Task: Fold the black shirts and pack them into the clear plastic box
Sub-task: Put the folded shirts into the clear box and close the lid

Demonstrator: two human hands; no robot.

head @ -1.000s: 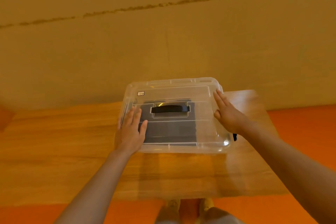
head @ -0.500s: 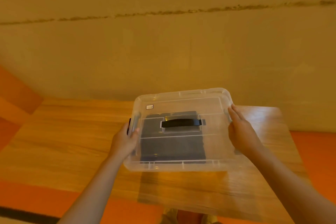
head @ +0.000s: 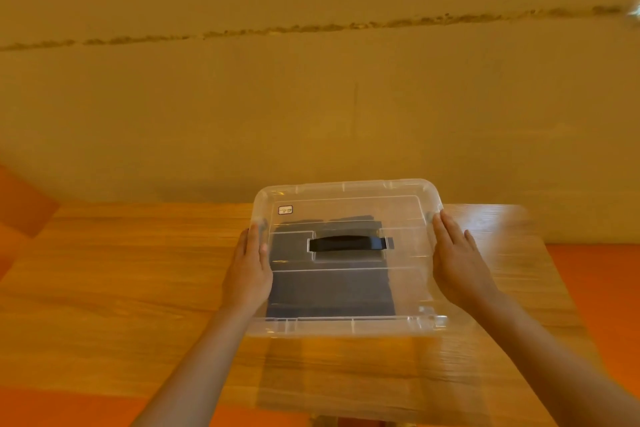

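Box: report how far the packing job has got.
Done: folded black shirts lie inside the clear box, and the lid with its black handle is on. In hand: the left hand and right hand are at the box's two sides on the table. Left: apparently nothing to fold; no loose shirts show.

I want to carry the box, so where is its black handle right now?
In the head view, the black handle sits in the middle of the box lid, between the left hand and right hand.
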